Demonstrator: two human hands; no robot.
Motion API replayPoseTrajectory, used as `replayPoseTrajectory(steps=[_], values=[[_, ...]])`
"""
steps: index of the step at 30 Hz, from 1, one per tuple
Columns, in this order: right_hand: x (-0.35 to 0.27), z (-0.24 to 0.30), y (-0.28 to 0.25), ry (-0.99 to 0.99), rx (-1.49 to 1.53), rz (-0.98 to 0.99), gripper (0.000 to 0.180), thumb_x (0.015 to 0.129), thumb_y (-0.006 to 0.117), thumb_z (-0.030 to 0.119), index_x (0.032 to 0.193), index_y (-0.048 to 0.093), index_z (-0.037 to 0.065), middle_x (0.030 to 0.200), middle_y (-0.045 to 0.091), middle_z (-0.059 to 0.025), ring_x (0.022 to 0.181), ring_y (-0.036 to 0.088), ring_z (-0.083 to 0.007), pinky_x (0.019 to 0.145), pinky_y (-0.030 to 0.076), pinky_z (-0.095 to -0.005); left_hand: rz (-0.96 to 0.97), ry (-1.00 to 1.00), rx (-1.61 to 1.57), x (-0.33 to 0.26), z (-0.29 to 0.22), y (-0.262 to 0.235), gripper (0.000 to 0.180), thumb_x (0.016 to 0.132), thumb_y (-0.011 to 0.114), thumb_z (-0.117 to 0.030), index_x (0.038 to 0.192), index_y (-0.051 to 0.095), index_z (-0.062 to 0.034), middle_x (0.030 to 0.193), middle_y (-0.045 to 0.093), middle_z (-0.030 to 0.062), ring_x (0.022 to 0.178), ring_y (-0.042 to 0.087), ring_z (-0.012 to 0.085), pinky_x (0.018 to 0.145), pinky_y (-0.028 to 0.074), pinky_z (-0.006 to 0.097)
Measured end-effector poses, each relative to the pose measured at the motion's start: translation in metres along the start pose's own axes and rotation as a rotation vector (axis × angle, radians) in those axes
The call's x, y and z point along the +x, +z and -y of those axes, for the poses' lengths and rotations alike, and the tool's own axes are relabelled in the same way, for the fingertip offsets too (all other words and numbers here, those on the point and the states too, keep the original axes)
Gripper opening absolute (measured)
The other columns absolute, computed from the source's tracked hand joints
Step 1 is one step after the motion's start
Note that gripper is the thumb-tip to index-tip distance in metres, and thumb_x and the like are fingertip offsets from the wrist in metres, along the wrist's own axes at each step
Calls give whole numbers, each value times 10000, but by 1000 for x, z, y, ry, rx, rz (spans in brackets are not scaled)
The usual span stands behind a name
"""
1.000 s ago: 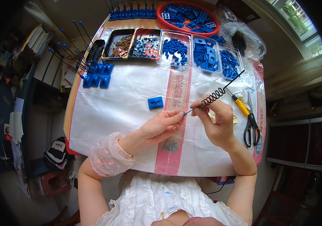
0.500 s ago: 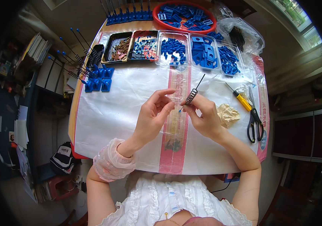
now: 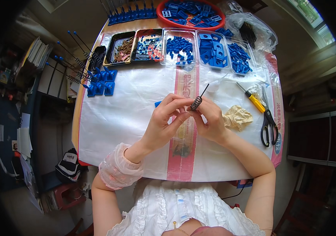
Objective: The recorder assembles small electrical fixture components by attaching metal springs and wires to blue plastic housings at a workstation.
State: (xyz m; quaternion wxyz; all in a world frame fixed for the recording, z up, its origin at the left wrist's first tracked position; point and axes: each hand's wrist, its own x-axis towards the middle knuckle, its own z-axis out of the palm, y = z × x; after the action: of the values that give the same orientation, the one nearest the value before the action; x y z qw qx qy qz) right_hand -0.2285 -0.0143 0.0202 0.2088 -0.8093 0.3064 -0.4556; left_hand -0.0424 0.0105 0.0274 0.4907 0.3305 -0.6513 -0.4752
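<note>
My right hand (image 3: pixel 211 120) pinches a black coil spring (image 3: pixel 196 103) with a straight rod end (image 3: pixel 205 90) rising from its top. Close against it, my left hand (image 3: pixel 166 120) is closed, index finger and thumb meeting at the coil's lower end. What those left fingertips grip is hidden. A small bit of blue plastic (image 3: pixel 157 104) shows beyond the left knuckles; whether it is held or lies on the table cannot be told. Right of the hands lies a crumpled cream-coloured wad (image 3: pixel 238 117).
Trays of screws (image 3: pixel 124 49), nuts (image 3: pixel 148 48) and blue parts (image 3: pixel 213 51) line the back, below a red basin (image 3: pixel 161 20). Blue bases with spring rods (image 3: pixel 100 82) stand left. A yellow screwdriver (image 3: pixel 255 102) and black-handled scissors (image 3: pixel 269 128) lie right.
My left hand has come right to meet the spring and its fingers have closed. The spring's blue lower tip is now covered, and the blue bit beyond the left hand has come into view.
</note>
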Motion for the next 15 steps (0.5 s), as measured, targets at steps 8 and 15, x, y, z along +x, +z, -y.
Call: replayPoseTrajectory(steps=[8, 15], values=[[-5, -10, 5, -58, 14, 9, 191, 769, 635, -124, 913, 576, -14, 797, 563, -148, 723, 553, -343, 619, 442, -422, -80, 18, -42, -3, 8, 0, 269, 976, 599, -6, 1244, 620, -11, 1060, 586, 50, 906, 575, 107, 773, 488, 224], [-6, -12, 7, -78, 27, 5, 162, 786, 638, -111, 895, 565, -17, 830, 590, -152, 728, 555, -341, 625, 446, -415, -216, 49, -73, -7, 10, -9, 220, 1047, 535, -126, 1213, 590, 8, 863, 552, 7, 730, 470, 50, 654, 381, 192]])
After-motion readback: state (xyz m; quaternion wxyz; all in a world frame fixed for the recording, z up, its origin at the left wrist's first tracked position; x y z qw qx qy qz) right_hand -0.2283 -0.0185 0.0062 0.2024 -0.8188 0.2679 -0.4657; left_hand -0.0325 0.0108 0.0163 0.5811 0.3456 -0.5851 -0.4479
